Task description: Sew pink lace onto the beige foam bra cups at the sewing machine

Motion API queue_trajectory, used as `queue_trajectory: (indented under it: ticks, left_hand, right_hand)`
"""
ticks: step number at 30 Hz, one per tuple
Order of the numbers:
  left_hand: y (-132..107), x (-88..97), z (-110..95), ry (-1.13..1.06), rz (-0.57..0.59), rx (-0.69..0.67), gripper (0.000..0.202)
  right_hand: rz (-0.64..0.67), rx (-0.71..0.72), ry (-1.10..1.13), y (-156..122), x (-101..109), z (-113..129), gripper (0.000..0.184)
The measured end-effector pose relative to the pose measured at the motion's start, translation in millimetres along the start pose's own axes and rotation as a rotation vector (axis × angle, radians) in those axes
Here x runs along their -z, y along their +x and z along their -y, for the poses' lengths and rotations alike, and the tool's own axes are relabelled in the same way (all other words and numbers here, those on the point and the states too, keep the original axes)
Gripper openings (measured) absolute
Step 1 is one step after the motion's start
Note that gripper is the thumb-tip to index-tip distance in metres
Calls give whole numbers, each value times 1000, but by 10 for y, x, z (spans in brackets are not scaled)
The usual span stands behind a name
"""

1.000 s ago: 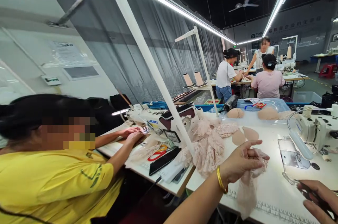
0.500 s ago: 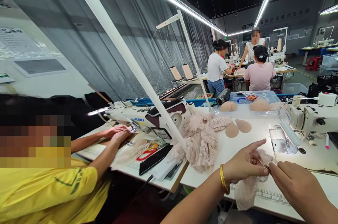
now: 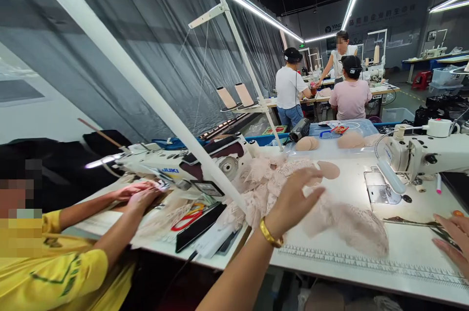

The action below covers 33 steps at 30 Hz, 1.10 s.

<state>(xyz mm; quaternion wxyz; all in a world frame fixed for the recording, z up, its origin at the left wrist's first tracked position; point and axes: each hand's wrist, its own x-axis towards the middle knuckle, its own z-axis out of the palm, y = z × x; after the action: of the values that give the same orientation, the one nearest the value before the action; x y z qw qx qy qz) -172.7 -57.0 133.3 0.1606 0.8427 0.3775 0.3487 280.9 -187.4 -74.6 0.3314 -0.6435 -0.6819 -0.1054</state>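
My left hand (image 3: 295,201), with a gold bangle at the wrist, is raised over the table with its fingers apart and nothing in them. Just behind it lie a heap of pale pink lace (image 3: 271,176) and a beige bra cup pad (image 3: 330,170). A lace piece (image 3: 361,228), blurred by motion, lies on the tabletop to its right. At the right edge of the view, my right hand (image 3: 456,240) is partly cut off. Dark metal thread snips (image 3: 445,236) sit between its fingers, low over the table.
A sewing machine (image 3: 421,154) stands at the right, with a printed ruler (image 3: 351,262) along the table's front edge. At left, a co-worker in a yellow shirt (image 3: 73,272) works at another machine (image 3: 176,164). Red-handled scissors (image 3: 188,216) lie nearby. A white pole crosses the left side.
My hands have moved apart: the left let go of the lace piece and went left, the right went right with the snips. The lace now lies on the table. The view has shifted slightly.
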Motion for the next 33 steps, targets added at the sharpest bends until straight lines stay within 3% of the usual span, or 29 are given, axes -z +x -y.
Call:
queue_trajectory:
  ticks: [2, 4, 6, 8, 10, 13, 16, 18, 21, 24, 29, 31, 33]
  left_hand:
    - [-86, -308, -49, -94, 324, -85, 28]
    - [-177, -602, -61, -50, 487, -102, 35]
    - [-245, -823, -43, -22, 531, -63, 30]
    - [-282, -971, -23, -72, 545, -18, 14]
    - [-291, -1072, -22, -145, 546, 20, 7]
    - [-269, -1172, -44, -213, 515, 104, 17]
    - [-212, -1222, -56, -293, 463, 208, 31]
    - [-163, -1239, -62, -341, 452, 258, 40]
    - [-99, -1274, -90, -400, 478, 295, 49]
    - [-76, -1334, -119, -428, 515, 312, 54]
    - [-70, -1376, -53, -329, 558, 335, 48]
    - [2, -1333, 13, -223, 539, 324, 43]
    - [148, -1268, 98, -88, 473, 308, 35]
  right_hand:
    - [47, 117, -59, 80, 110, 247, 43]
    - [73, 212, 66, 154, 194, 684, 36]
    - [122, 316, 202, 199, 191, 1153, 28]
    - [202, 414, 301, 228, 87, 1522, 39]
    - [215, 427, 374, 269, -64, 1733, 53]
    - [311, 142, 564, 387, -195, 1794, 43]
    - [506, -194, 754, 534, -112, 1738, 41]
    - [552, -287, 821, 602, -18, 1721, 44]
    - [473, -257, 795, 637, 35, 1733, 39]
    - [332, -103, 662, 622, -8, 1732, 26]
    - [116, 75, 645, 582, 50, 1762, 21]
    - [104, 3, 731, 598, 113, 1802, 21]
    - [235, -195, 888, 653, 135, 1821, 33]
